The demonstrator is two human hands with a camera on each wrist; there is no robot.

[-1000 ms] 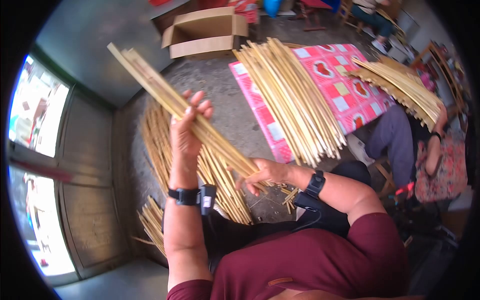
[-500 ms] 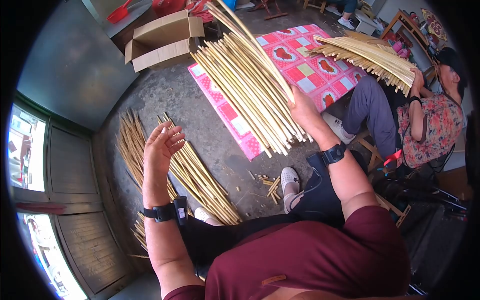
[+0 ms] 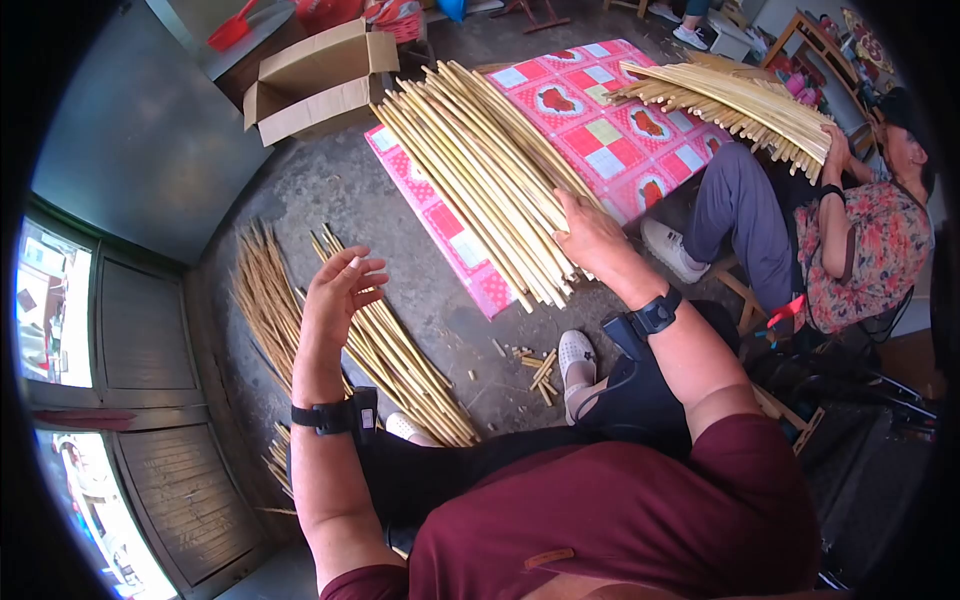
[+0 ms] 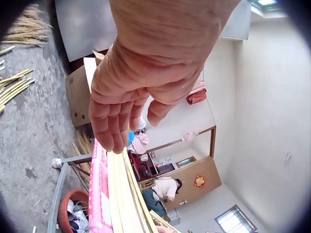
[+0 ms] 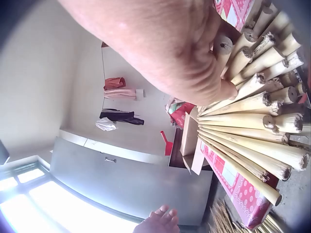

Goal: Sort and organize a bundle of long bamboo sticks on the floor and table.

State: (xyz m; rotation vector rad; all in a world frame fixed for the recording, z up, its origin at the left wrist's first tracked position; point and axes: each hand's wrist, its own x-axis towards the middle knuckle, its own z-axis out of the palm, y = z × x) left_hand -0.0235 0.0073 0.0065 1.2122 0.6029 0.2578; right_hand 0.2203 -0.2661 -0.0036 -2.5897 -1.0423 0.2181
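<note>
My right hand [image 3: 592, 240] is at the near end of a row of long pale plant stalks [image 3: 480, 180] on a low table. In the right wrist view, the right hand [image 5: 194, 63] grips stalks at the pile's upper side, its thumb along them and a cut end [image 5: 223, 46] showing under the palm. Its other fingers are mostly hidden there. My left hand [image 3: 340, 285] hangs in the air with loosely bent fingers, holding nothing. Below it on the floor lie more stalks [image 3: 400, 350] and a brushy brown bundle [image 3: 262, 290].
A pink checked cloth [image 3: 600, 110] covers the table. An open cardboard box [image 3: 320, 85] stands behind it at left. To the right, a seated person [image 3: 860, 230] holds a fan of stalks [image 3: 740, 105]. Short cut pieces [image 3: 540, 372] lie near my shoe [image 3: 577, 365].
The right hand took the stalks from the left hand, swung them right and lowered them onto the table's pile. The left hand let go and stays at left, lately slightly raised.
</note>
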